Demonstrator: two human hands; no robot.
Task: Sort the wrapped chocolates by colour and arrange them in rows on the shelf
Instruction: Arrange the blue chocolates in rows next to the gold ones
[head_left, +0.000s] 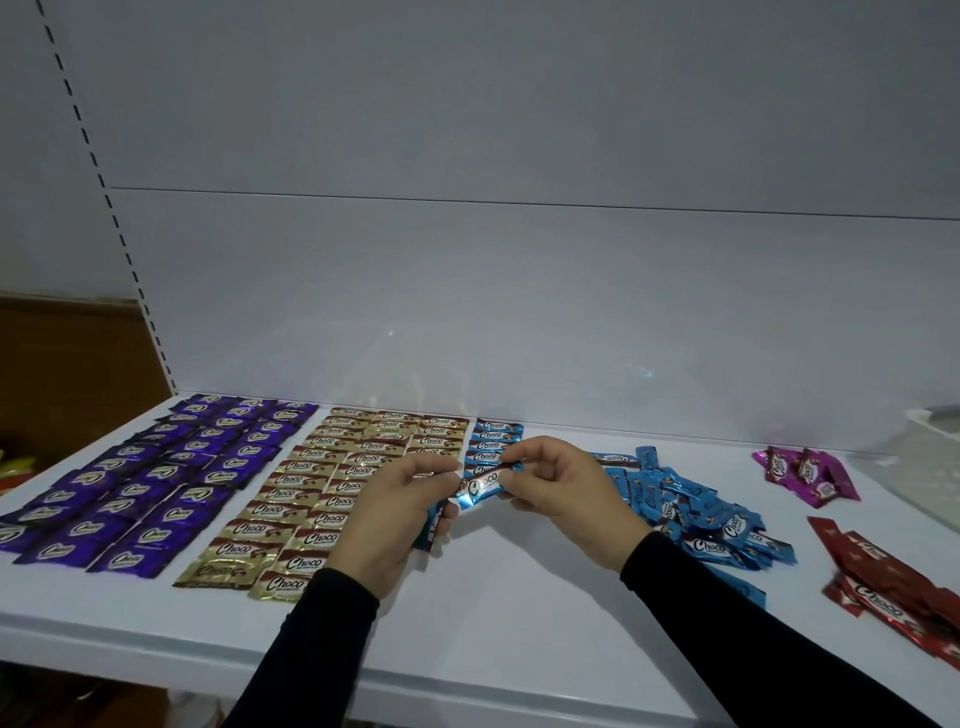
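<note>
Purple chocolates lie in rows at the left of the white shelf. Gold chocolates fill rows beside them. A short column of blue chocolates runs along the gold rows' right side. Both hands hover over it. My left hand and my right hand pinch one blue chocolate between them by its ends. My left hand also holds more blue wrappers under its fingers. A loose blue pile lies to the right of my right hand.
Pink chocolates lie in a small pile at the far right, red ones nearer the front right edge. A pale tray or bag sits at the right rim. A slotted upright and brown cardboard stand left.
</note>
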